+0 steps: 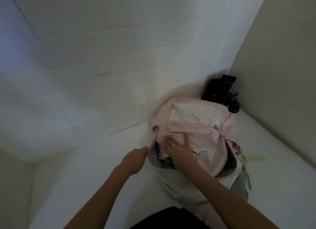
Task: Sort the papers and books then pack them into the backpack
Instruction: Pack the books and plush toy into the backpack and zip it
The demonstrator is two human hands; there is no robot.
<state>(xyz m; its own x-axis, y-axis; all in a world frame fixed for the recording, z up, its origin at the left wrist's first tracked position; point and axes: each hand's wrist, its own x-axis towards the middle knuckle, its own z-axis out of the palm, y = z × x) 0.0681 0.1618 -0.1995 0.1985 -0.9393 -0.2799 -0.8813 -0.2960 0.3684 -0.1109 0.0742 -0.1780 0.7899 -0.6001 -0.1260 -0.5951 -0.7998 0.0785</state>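
Near the far right corner of the white worktop [106,160] the pink backpack [196,126] lies open, the right hand [177,148] pressing flat with straight fingers on its flap, probably to hold it steady, while the left hand [135,158] pinches the opening's edge, likely the zip.

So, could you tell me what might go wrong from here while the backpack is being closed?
The left hand pinches the edge of the backpack at its opening, while the right hand presses the pink flap flat. Contents showing in the gap might snag the closure or get creased. The dangling charm at the bag's side could also catch.
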